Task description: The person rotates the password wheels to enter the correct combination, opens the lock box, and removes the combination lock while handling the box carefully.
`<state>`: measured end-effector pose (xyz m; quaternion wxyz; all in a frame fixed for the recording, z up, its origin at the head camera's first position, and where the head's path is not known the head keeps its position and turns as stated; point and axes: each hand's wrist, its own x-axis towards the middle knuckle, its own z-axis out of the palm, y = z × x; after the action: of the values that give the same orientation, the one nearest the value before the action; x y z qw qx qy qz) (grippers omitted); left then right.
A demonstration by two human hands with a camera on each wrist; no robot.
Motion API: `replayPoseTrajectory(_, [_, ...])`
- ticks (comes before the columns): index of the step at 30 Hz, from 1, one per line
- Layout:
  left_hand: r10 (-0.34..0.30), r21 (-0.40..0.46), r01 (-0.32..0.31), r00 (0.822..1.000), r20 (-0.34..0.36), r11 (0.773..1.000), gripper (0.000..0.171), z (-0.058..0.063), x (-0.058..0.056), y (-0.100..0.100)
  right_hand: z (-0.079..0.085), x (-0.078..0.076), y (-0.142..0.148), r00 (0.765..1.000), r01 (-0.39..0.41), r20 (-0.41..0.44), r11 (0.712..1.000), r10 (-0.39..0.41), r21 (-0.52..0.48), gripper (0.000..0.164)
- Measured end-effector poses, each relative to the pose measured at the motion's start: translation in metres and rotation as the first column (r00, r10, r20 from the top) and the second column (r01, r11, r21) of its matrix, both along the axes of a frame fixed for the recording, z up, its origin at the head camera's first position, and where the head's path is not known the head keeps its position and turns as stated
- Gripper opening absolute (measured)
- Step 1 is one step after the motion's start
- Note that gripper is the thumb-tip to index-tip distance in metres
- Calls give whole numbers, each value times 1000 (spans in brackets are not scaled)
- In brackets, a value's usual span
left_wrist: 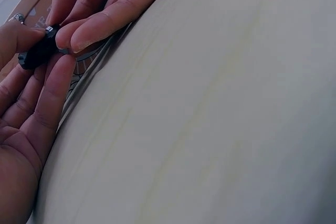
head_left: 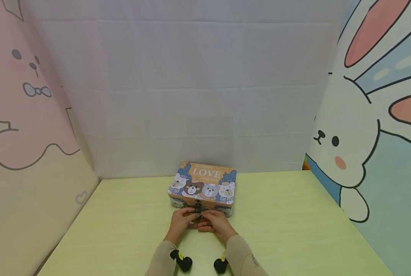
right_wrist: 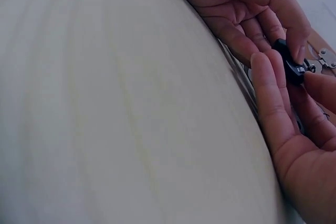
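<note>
A tin box (head_left: 207, 172) printed with bears and the word LOVE stands with its front towards me in the head view. At the metal clasp (right_wrist: 328, 57) on its front hangs a small black padlock (right_wrist: 289, 62), with little pale marks on one side. My left hand (head_left: 180, 225) pinches the padlock between thumb and fingers. From the other side my right hand (head_left: 219, 224) holds it too, its thumb at the padlock's end near the clasp. Fingers of both hands cover part of the padlock (left_wrist: 38, 53) in the left wrist view.
The box stands on a pale yellow-green table (head_left: 122, 222), towards its back edge. Behind it hangs a white cloth (head_left: 191, 96). Side panels with a pink cartoon animal (head_left: 29, 115) and a white rabbit (head_left: 350, 153) flank the table.
</note>
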<state>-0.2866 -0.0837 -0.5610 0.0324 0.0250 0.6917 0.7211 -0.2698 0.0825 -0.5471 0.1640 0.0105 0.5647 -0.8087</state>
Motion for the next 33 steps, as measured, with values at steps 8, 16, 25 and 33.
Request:
replayPoseTrajectory(8, [9,-4,-9,1000,-2,1000,24,3,0,0,0,-2,0,1000,-1,-7,1000,1,-11,20])
replayPoseTrajectory(16, [3,71,-2,1000,-8,997,22,6,1,0,2,-2,0,1000,-10,-14,1000,10,-3,18])
replayPoseTrajectory(25, [-26,95,25,1000,6,995,27,9,4,-2,3,-1,1,1000,-19,-10,1000,19,-4,19])
replayPoseTrajectory(33, [-29,81,27,999,29,996,29,15,7,-1,2,1,1,1000,-15,-8,1000,16,3,24])
